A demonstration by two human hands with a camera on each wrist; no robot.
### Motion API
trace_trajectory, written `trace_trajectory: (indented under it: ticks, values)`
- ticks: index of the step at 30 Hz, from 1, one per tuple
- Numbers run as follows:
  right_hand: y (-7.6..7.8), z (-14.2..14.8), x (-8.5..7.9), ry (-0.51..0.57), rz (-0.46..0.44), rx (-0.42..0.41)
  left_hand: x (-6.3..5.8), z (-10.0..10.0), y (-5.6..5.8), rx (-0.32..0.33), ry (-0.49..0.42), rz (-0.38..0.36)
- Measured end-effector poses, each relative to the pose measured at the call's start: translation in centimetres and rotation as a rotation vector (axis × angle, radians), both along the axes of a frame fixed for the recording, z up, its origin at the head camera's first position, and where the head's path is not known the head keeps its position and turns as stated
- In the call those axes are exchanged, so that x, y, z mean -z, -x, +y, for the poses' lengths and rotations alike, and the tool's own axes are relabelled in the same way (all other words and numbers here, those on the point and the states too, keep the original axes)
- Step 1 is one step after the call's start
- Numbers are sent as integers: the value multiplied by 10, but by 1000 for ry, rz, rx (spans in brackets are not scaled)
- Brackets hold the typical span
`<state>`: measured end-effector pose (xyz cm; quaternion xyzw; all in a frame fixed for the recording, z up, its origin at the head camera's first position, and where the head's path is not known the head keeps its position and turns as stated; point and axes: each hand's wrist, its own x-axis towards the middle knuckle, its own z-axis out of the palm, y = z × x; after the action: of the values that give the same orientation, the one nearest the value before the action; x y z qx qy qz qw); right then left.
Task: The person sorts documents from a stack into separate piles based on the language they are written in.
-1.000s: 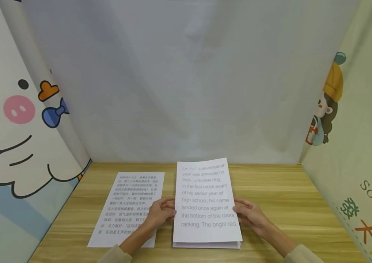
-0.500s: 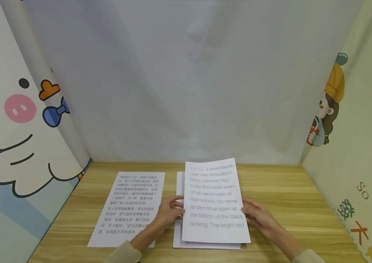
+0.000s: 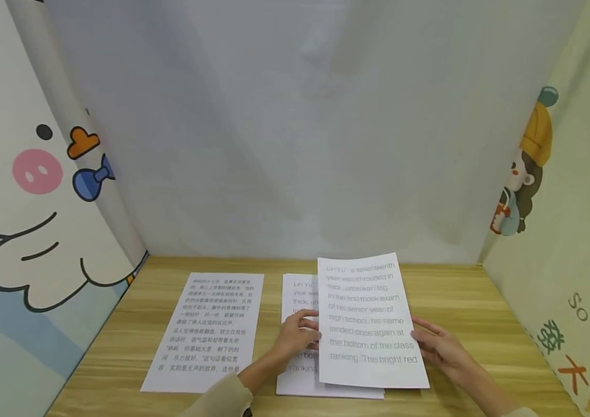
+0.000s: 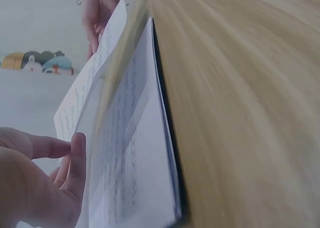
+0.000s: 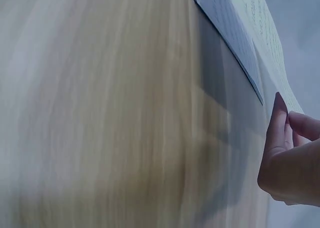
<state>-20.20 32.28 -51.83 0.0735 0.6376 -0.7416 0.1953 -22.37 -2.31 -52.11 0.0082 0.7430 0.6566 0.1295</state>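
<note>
A white sheet of paper (image 3: pixel 365 324) printed with English text is held up by both hands, one at each long edge. My left hand (image 3: pixel 297 339) pinches its left edge between thumb and fingers, and my right hand (image 3: pixel 443 350) pinches the right edge. Below it lies a stack of paper (image 3: pixel 347 391) whose top page bears the same kind of print; the lifted sheet covers much of it in the head view. In the left wrist view a gap shows between the raised sheet (image 4: pixel 92 82) and the stack (image 4: pixel 135 153).
To the left, a single sheet with Chinese text (image 3: pixel 203 330) lies flat on the wooden table (image 3: pixel 462 301). A grey-white cloth backdrop (image 3: pixel 295 145) rises behind the table, with cartoon-printed panels at left (image 3: pixel 50 231) and right (image 3: pixel 550 255).
Both hands have carried the top sheet rightward off the stack. The stack's printed top page now shows at the left, where the sheet covered it before. The Chinese-text sheet stays put.
</note>
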Motion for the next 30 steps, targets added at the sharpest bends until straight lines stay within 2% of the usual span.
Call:
trace_trajectory:
  ticks: [7,14,22,30]
  values:
    - [-6,35,-5,46,-14,16,-3,35,1,33,-24,-17]
    - [-10,64,-1,10,-47,50,3,68,1,46,-45,-26]
    - [-16,91,3,-41,-87,132,4,100,0,65,-86,-25]
    - [-20,118,3,-49,-97,132,6,129,-2,71,-134,-26]
